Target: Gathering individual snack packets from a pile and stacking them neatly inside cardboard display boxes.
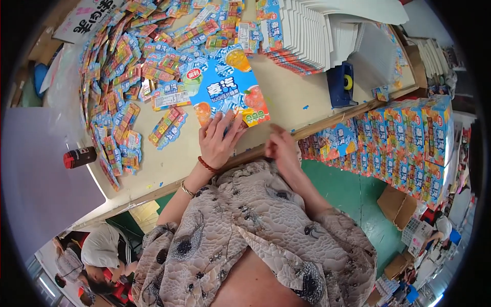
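Note:
A blue cardboard display box [230, 84] with printed fruit and ice cubes lies on the table in front of me. My left hand [219, 142] rests on its near edge, fingers stretched over the printed face; a red bead bracelet circles the wrist. Just right of the box, by the table's wooden edge, my right hand [282, 149] hangs slightly blurred. Its index finger stands away from the loosely bent others, and I see nothing in it. Left of the box lies a candy pack [168, 128] with a row of coloured pieces on a wavy-edged blue card.
A large heap of candy packs [123, 56] covers the table's left and far side. Flattened boxes [302, 36] are stacked at the back, beside a blue tape dispenser [341, 84]. Filled boxes [404, 148] stand stacked at right. A dark red-capped jar [79, 157] is at left.

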{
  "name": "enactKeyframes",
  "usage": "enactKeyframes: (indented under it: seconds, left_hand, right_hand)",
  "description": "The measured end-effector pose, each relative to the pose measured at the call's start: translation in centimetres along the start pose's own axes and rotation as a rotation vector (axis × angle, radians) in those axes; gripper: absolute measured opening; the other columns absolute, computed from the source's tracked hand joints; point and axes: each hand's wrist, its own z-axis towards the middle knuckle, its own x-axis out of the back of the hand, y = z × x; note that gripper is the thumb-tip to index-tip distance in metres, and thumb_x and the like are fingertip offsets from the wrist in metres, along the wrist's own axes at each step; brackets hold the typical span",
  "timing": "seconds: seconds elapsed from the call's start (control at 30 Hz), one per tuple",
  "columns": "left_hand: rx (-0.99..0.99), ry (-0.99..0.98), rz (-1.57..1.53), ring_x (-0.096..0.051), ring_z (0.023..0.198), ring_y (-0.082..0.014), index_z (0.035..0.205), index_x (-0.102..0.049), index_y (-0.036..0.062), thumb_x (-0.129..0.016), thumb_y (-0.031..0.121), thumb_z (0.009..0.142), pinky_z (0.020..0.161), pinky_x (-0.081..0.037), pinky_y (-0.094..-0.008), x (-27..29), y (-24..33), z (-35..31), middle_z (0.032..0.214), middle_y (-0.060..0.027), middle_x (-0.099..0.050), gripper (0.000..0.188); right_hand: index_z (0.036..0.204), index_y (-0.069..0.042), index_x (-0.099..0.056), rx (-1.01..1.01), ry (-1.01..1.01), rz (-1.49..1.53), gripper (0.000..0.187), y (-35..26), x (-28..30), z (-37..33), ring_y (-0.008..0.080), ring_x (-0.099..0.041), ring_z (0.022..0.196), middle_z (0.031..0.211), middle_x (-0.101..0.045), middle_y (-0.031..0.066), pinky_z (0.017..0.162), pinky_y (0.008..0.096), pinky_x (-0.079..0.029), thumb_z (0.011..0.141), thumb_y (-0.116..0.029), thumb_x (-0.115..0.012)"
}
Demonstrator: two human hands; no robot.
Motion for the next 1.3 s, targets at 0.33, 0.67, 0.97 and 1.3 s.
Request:
enactKeyframes:
  seconds: [0.33,0.67,0.97,1.3]
  left_hand:
    - [0.2,-0.327,-0.068,-0.047,0.123,-0.023,0.14,-0.042,0.0057,-0.064,0.031,0.087,0.097,-0.036,-0.0346,2.1,0.5,1.1,0.138,-0.0094,-0.046,0.063]
    - [0.687,-0.025,-1.145,-0.025,0.14,-0.0324,0.146,-0.024,-0.0044,-0.043,0.033,0.099,0.114,-0.02,-0.0383,3.0,-0.4,1.1,0.154,-0.0196,-0.02,0.063]
    - [-0.16,-0.149,-1.032,-0.038,0.132,-0.0373,0.136,-0.05,0.0076,-0.058,0.022,0.09,0.106,-0.033,-0.0439,6.6,3.3,5.8,0.144,-0.0161,-0.042,0.048]
    - [0.097,-0.187,-1.061,-0.059,0.108,-0.0265,0.12,-0.062,0.006,-0.058,-0.004,0.085,0.087,-0.049,-0.0332,4.2,2.1,4.6,0.121,-0.0108,-0.06,0.036]
  right_hand:
    - [0.121,-0.003,-0.054,0.585,0.071,-0.733,0.051,-7.7,0.2,8.3,0.0079,-0.051,0.079,0.092,-0.057,0.0009,0.069,0.0248,-0.043,0.099,-0.047,-0.04]
    - [0.102,-0.004,-0.054,0.325,-0.414,-0.594,0.038,-8.7,-1.8,6.1,0.0065,-0.048,0.073,0.083,-0.052,0.0003,0.062,0.0215,-0.039,0.093,-0.041,-0.058]
    - [0.138,-0.006,-0.039,0.592,-0.065,0.451,0.07,1.4,16.7,-6.4,0.0322,-0.056,0.114,0.129,-0.055,0.0134,0.098,0.0486,-0.047,0.082,-0.04,-0.065]
    - [0.116,-0.011,-0.054,0.56,0.424,0.565,0.035,5.2,27.0,-7.4,0.0277,-0.064,0.092,0.111,-0.063,0.0087,0.066,0.0458,-0.056,0.095,-0.039,-0.052]
